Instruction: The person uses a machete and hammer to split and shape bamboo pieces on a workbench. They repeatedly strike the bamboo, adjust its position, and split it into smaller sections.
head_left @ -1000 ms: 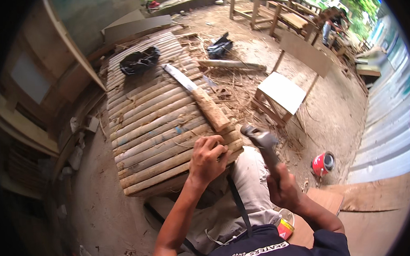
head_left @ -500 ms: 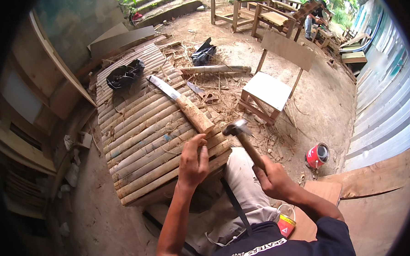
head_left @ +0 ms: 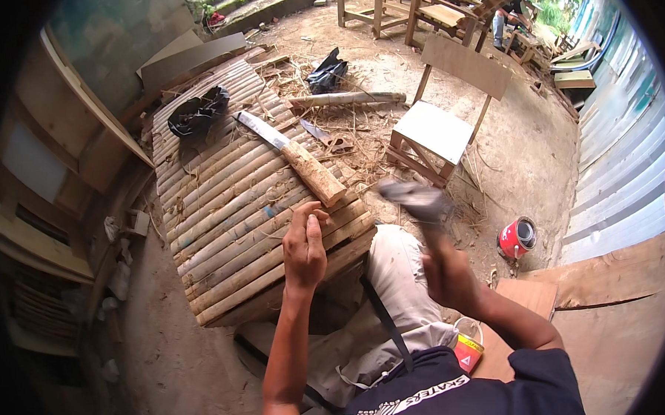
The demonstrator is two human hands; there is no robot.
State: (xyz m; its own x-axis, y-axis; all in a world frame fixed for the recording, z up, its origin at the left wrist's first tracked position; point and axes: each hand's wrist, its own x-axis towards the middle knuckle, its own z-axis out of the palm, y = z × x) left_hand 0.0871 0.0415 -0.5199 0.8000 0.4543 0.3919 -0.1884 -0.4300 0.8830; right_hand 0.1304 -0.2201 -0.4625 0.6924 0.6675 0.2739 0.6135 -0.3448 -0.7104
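My right hand grips the handle of a hammer. It is raised to the right of the bamboo slat bench, its head smeared by motion. My left hand is at the near end of the bench, thumb and fingers drawn together over the slats. Whatever they pinch, if anything, is too small or hidden to name. Just beyond those fingertips lies a large knife, its pale blade pointing far left and its thick, rough wooden handle toward me. No hand touches it.
Black plastic lies on the bench's far left. A chair with a white seat stands to the right. Beyond the bench are a pole and scattered shavings. A red can sits at right, near wooden boards. Another person is far off.
The hammer has swung up and right, away from the bench, along with my right hand. My left hand has shifted slightly left, its thumb now against the fingers. The knife lies unmoved.
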